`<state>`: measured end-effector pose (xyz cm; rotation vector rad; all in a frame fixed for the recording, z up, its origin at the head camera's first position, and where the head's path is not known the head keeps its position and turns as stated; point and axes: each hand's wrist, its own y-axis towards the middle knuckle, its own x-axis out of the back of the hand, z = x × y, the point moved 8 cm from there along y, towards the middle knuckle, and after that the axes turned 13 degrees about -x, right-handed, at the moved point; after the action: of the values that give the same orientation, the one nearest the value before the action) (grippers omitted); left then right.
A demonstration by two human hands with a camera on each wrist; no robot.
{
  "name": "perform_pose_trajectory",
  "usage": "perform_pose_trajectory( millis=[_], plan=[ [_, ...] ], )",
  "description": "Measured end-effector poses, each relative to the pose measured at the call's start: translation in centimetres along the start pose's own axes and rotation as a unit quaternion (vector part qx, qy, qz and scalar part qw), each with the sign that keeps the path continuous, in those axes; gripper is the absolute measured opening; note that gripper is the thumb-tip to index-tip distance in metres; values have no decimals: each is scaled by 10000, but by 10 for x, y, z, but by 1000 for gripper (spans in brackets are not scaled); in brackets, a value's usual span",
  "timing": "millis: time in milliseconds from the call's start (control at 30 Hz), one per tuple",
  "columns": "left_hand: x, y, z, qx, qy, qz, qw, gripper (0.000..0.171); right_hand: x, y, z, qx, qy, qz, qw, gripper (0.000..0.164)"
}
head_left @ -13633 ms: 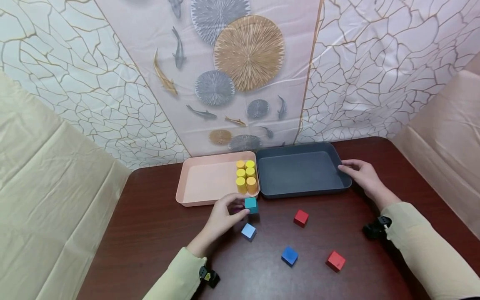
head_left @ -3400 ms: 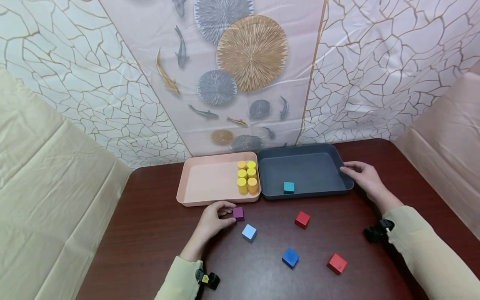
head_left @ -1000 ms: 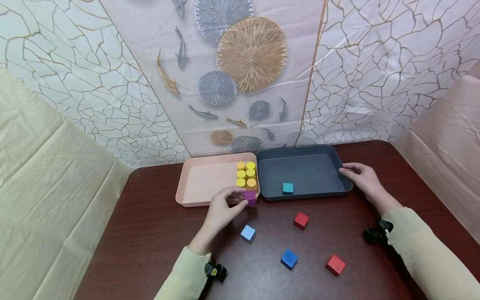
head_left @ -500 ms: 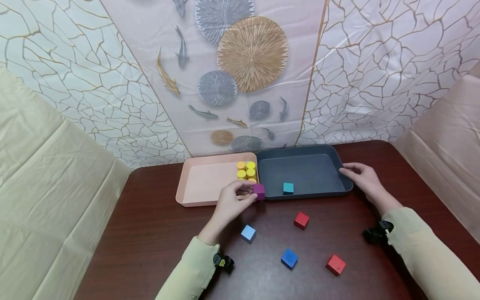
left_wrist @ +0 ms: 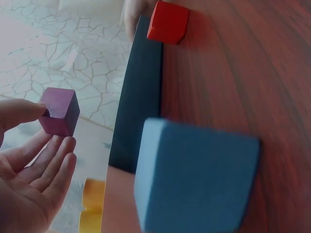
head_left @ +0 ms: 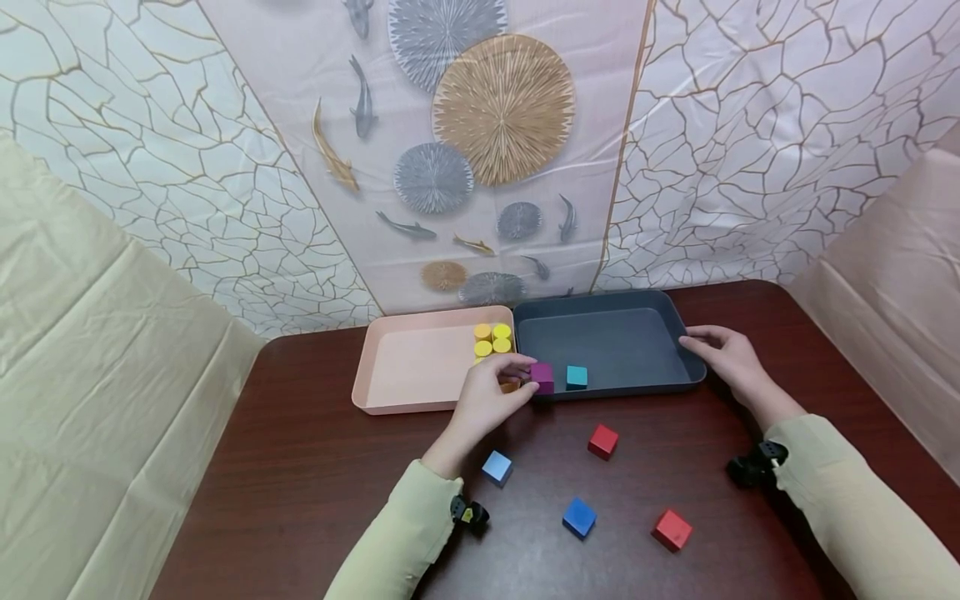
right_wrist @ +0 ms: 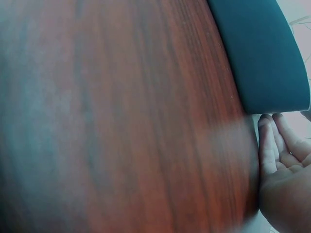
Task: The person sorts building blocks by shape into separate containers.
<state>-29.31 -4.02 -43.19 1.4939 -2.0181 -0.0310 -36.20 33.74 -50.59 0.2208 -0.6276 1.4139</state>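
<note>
The left hand point(head_left: 482, 398) pinches a purple wooden-looking cube point(head_left: 542, 378) over the dark plastic-looking tray's point(head_left: 630, 333) near left corner, a teal cube point(head_left: 577, 377) already sits inside, two red cubes point(head_left: 671, 531) and two blue cubes point(head_left: 579, 518) are left on the brown worktop point(head_left: 300, 500), and the right hand point(head_left: 733, 360), fingers straight, touches the tray's right edge.

Screened-off tabletop recording booth, by the look; home, lab or office, can't tell. The table point(head_left: 300, 467) is dark red-brown wood grain with rounded far corners. Behind the table hangs a wrinkled printed backdrop point(head_left: 502, 108): crack lines, fish, round lily-pad shapes. Left of the table, cream cloth point(head_left: 97, 375); right of it, beige cloth point(head_left: 892, 308), both with fold creases. Black wrist cameras point(head_left: 469, 512) show at both sleeves point(head_left: 408, 525), over the table. Pink tray point(head_left: 412, 362), dark tray point(head_left: 622, 337) and coloured cubes point(head_left: 579, 517) on the table.
</note>
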Motion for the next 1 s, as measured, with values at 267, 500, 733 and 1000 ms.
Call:
perform_pose_trajectory(
  millis=[267, 500, 733, 1000],
  plan=[
    [-14, 16, -7, -42, 61, 77, 9999, 31, 0, 0, 0, 3, -9, 7, 10000, 61],
    [-22, 32, -8, 30, 261, 92, 9996, 32, 1, -1, 0, 36, -11, -4, 10000, 60],
    [-31, 44, -3, 184, 280, 36, 9994, 30, 1, -2, 0, -43, -82, -35, 10000, 63],
    [-39, 55, 6, 482, 211, -21, 9986, 30, 0, -1, 0, -29, -74, 3, 10000, 63]
  ],
)
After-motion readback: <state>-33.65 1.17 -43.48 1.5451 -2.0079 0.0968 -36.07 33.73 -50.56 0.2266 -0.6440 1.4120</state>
